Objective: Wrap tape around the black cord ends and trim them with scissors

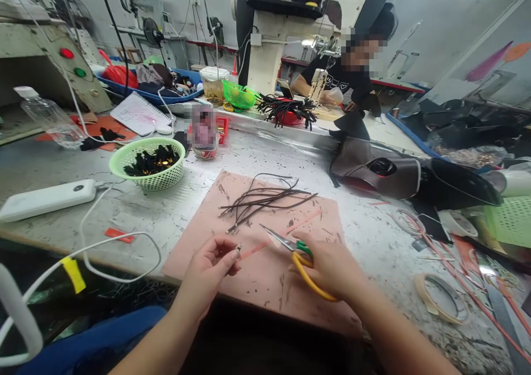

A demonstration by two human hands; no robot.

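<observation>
My left hand [218, 259] is over the near left part of a pinkish-brown mat [261, 286], its thumb and index finger pinched on a tiny metallic piece [239, 246]. To its right, my right hand [327, 261] grips scissors [306, 270] with yellow and green handles. The blades point up and left toward the cords, slightly parted near the handles. Several dark cords [265, 198] lie in a loose, crossing bundle on the mat beyond both hands. A thin orange strip [255, 250] lies between the hands.
A green basket [147, 180] of black pieces stands at the left, near a white power bank [47, 199] and cable. Tape [441, 298] and tangled strips lie right. Behind are a jar [204, 134], dark leather pieces [375, 167], a sewing machine and a person [352, 79].
</observation>
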